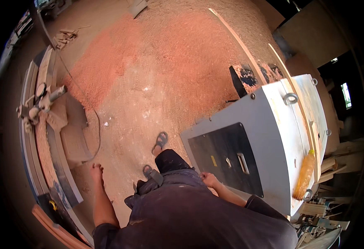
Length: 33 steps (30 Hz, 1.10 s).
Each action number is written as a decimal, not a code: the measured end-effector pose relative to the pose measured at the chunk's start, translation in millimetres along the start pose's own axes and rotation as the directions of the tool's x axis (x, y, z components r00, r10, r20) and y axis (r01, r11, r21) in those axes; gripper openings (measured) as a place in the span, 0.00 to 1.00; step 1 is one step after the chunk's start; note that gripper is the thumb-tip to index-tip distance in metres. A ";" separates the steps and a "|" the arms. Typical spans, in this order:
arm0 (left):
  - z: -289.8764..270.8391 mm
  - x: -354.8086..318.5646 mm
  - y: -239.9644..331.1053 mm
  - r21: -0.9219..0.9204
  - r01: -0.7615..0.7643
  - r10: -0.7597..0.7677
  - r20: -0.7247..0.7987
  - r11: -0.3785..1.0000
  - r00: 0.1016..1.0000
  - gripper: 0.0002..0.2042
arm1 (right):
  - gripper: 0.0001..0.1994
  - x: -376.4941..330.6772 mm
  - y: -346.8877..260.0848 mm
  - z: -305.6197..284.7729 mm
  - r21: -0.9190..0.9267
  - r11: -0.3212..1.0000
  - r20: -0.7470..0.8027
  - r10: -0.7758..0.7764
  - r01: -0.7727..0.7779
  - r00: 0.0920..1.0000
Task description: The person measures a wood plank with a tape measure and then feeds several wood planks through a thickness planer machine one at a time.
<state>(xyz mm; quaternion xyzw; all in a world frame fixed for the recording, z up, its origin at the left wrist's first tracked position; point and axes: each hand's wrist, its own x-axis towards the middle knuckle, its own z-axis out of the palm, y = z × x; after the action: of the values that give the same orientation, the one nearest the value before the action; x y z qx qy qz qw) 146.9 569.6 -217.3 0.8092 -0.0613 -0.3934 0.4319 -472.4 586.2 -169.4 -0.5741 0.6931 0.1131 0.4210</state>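
Observation:
My left hand (97, 170) hangs low at my left side, fingers loosely bent and a little apart, with nothing visible in it. It is nearest to a long machine bed (59, 186) that carries a dusty metal clamp-like fitting (41, 106). Close to my waist, my right hand (209, 179) has its fingers curled in, and no object shows in it. Beside that hand stands a large grey machine cabinet (252, 118) with a black side panel (223, 157). A bottle of amber liquid (304, 176) lies on the cabinet's white top.
Reddish sawdust (186, 45) covers much of the floor ahead. Long wooden strips (240, 39) extend forward from the cabinet. A thin cable (82, 91) hangs to the left, and scrap wood (65, 38) is piled farther off. Metal lifting eyes (290, 98) stick up from the cabinet top.

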 end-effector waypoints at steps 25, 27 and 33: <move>554.5 75.0 455.0 0.054 0.038 -0.065 0.760 0.998 0.646 0.27 | 0.18 296.0 -113.7 -89.2 0.599 0.796 -0.344 0.359 -0.092 0.868; 641.0 74.5 485.5 0.002 0.042 -0.022 0.880 0.999 0.475 0.27 | 0.21 279.2 -127.4 -87.2 0.674 0.664 -0.166 0.564 -0.324 0.809; 845.4 -38.2 587.7 0.088 0.129 -0.087 0.996 0.988 -0.017 0.29 | 0.17 275.4 -208.9 -66.2 0.895 0.121 0.104 0.879 -0.429 0.465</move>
<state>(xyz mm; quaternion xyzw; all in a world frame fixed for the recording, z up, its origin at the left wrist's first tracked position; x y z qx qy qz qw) -320.9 -327.8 -24.0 0.2867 -0.2812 -0.8835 0.2410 -312.5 285.0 -256.6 0.0851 0.9099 -0.1921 0.3576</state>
